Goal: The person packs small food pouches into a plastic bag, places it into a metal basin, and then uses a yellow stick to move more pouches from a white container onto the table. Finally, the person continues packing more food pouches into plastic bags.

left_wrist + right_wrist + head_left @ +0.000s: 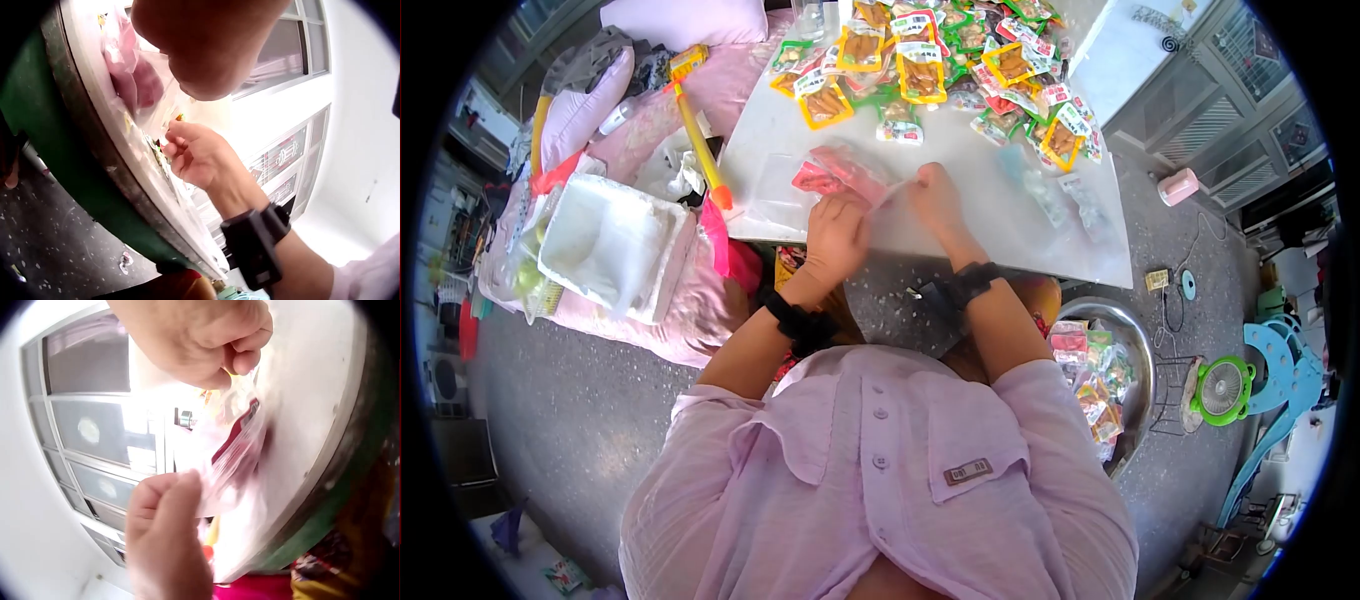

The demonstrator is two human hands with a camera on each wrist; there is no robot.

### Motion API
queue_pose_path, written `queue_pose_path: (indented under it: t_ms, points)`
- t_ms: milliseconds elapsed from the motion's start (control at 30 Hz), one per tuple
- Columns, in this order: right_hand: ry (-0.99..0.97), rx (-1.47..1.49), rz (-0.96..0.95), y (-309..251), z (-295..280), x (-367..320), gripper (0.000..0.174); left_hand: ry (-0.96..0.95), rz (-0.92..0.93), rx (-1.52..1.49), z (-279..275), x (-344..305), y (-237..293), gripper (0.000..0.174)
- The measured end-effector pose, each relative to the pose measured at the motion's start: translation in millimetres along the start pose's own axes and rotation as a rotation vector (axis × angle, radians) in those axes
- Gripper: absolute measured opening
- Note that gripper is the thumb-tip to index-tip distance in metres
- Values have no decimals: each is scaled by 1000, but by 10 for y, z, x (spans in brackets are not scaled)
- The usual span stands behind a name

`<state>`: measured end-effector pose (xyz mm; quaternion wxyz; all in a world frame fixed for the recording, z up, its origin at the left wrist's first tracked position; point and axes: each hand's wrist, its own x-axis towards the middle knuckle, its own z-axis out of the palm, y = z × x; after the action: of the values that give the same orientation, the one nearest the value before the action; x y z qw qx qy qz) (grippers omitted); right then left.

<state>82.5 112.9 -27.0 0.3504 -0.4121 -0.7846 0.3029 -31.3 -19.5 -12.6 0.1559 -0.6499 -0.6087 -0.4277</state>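
Note:
A clear plastic bag (855,172) with red-and-pink packaging inside lies near the front edge of the white table (960,225). My left hand (837,235) pinches its near side between thumb and finger, as the right wrist view shows of the left hand (172,531). My right hand (937,200) has its fingers curled and pinches the bag's right end, drawn out between both hands. The right wrist view shows the bag (244,450) stretched and creased, with a dark red edge showing through. In the left wrist view the right hand (203,156) holds the film at its fingertips.
Many yellow, green and red food packets (920,75) are heaped at the table's far side. Crumpled clear bags (1085,205) lie at right, flat clear film (765,190) at left. A white foam box (605,240) sits left; a metal basin (1140,345) of packets stands at lower right.

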Motion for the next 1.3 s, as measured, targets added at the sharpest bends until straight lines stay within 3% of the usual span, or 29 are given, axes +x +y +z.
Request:
queue_pose_path:
  t_ms: [67, 167, 267, 367, 467, 567, 667, 833, 933, 1133, 1167, 1267, 1300]
  points:
    - [156, -152, -370, 266, 106, 18, 31, 45, -6, -27, -21, 56, -27, 13]
    - [-295, 133, -4, 216, 33, -13, 32, -1, -53, -39, -58, 96, -65, 12]
    - [-456, 151, 258, -77, -120, -50, 24, -24, -47, -35, -92, 109, -93, 11]
    - [-286, 39, -29, 219, 70, 96, 17, -33, -70, -55, -191, 201, -85, 9]
    - [-283, 198, 15, -36, -70, 214, 15, -65, -174, -96, -303, 407, -177, 8]
    - [-213, 65, -108, -262, -191, 440, 16, -153, -203, -117, -436, 747, -333, 10]
    - [-253, 258, 34, -710, -543, 627, 17, -229, -311, -254, -513, 1119, -502, 11]
    - [-146, 218, -87, -960, -896, 841, 18, -321, -540, -571, -609, 1531, -420, 7]
    - [-123, 303, -82, -884, -1039, 822, 18, -345, -666, -793, -636, 1562, -272, 7]
    - [-168, 212, -31, -707, -1167, 522, 15, -446, -692, -842, -276, 1259, -307, 7]
    - [-167, 229, -1, -687, -1165, 466, 15, -504, -724, -849, -223, 1199, -360, 17]
    - [-173, 312, 36, -559, -1141, 461, 14, -352, -823, -1080, -245, 1087, -233, 28]
    - [-176, 346, 39, -526, -1135, 465, 14, -405, -789, -1201, -255, 1035, -272, 29]
